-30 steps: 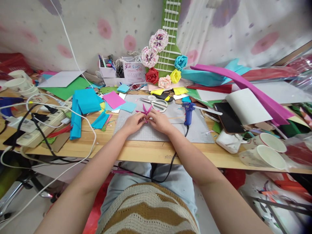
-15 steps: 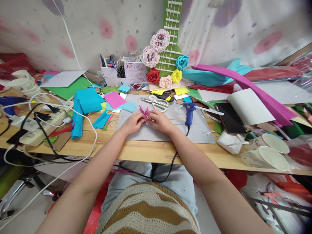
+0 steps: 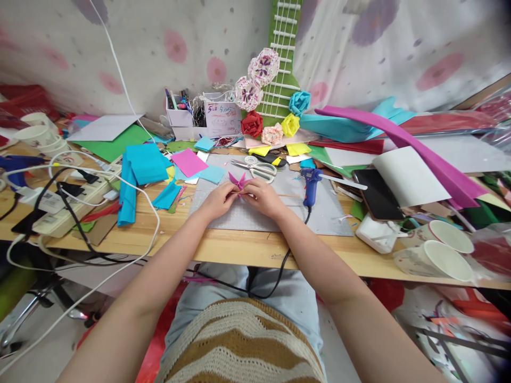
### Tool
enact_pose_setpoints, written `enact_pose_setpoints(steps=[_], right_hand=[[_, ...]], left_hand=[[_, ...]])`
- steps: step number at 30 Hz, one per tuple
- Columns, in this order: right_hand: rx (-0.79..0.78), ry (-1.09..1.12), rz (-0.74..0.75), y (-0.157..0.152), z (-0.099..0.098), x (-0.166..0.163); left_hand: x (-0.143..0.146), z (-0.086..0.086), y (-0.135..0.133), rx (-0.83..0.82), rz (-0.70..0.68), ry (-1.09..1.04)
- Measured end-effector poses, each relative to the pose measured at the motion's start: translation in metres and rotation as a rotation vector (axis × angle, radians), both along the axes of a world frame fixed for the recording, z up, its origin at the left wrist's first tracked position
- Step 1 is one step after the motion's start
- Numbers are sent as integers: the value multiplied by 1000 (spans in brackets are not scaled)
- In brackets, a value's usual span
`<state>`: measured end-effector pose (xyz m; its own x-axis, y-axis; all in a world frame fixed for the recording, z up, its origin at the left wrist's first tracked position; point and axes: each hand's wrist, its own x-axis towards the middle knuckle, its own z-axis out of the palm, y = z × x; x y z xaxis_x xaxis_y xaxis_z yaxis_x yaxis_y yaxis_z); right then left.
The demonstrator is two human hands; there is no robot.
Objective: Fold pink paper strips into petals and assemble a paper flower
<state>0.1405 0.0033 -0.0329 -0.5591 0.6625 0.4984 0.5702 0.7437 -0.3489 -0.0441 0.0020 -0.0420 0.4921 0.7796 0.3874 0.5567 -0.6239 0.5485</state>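
Note:
Between my hands is a small magenta paper flower (image 3: 238, 180) with pointed petals, held over the grey cutting mat (image 3: 263, 219). My left hand (image 3: 221, 200) pinches its lower part from the left. From the other side, my right hand (image 3: 258, 196) has its fingers closed on the same flower, fingertips meeting the left ones. My fingers hide the flower's base. Just beyond the hands lie scissors (image 3: 260, 169) with pale handles. A blue glue gun (image 3: 310, 187) with a white glue stick rests on the mat's right part.
Blue crepe paper (image 3: 146, 165) and a magenta sheet (image 3: 189, 162) lie left of the mat. Further left is a power strip (image 3: 75, 205) with tangled cables. A phone (image 3: 377, 194) and paper cups (image 3: 443, 259) sit at right. Behind stands a green guitar-shaped piece (image 3: 284, 64) with paper flowers.
The magenta petals have turned slightly and look a little wider spread between my fingers. Both hands stay in nearly the same place, still pinching the flower.

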Motion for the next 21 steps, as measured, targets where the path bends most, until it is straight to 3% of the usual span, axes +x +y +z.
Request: enact_pose_setpoints(steps=[6,14,21], right_hand=[[-7,98,-125,0,-3,-4],[-26,158,-179,-1,-6,-7],[-8,121,-196,-3,-4,-7]], left_hand=[[2,3,-3,76,106,-26],[12,4,-7,207,234,170],[12,4,-3,216,204,194]])
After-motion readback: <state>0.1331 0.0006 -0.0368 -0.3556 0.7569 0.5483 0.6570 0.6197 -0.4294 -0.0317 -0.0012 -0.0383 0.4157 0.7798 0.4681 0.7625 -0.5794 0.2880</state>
